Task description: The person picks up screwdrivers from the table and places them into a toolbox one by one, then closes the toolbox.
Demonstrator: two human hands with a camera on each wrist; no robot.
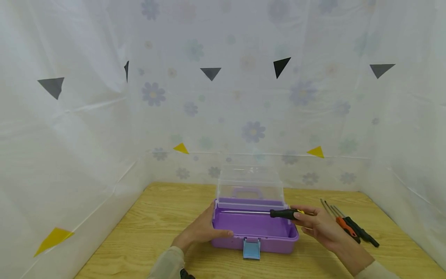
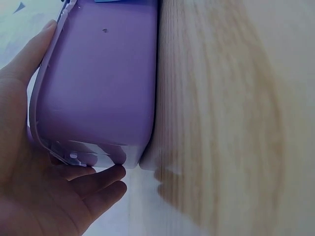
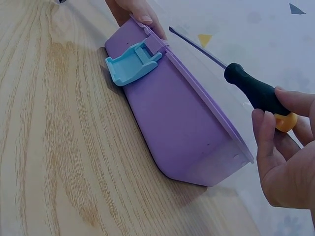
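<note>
- Head view: the right hand [image 1: 322, 226] is pinching the black-and-yellow handle of a screwdriver [image 1: 275, 213], its grip clenched on it. The tool's long axis is lying level, left to right, shaft pointing toward the left hand [image 1: 202, 232] and hovering over the open purple box [image 1: 256, 232]. The box is sitting mid-counter [image 1: 146, 228], clear lid [image 1: 249, 182] standing upright at the back; its tray is looking bare. Spare screwdrivers [image 1: 348, 226] are lying just right of the right hand.
- Left wrist view: the left hand [image 2: 34, 182] is bracing the box [image 2: 103, 83], palm and relaxed fingers pressing its end wall, grasping nothing.
- Right wrist view: the right hand [image 3: 285, 152] is gripping the screwdriver [image 3: 253, 91] above the box [image 3: 182, 128] rim, beyond the blue latch [image 3: 130, 64].
</note>
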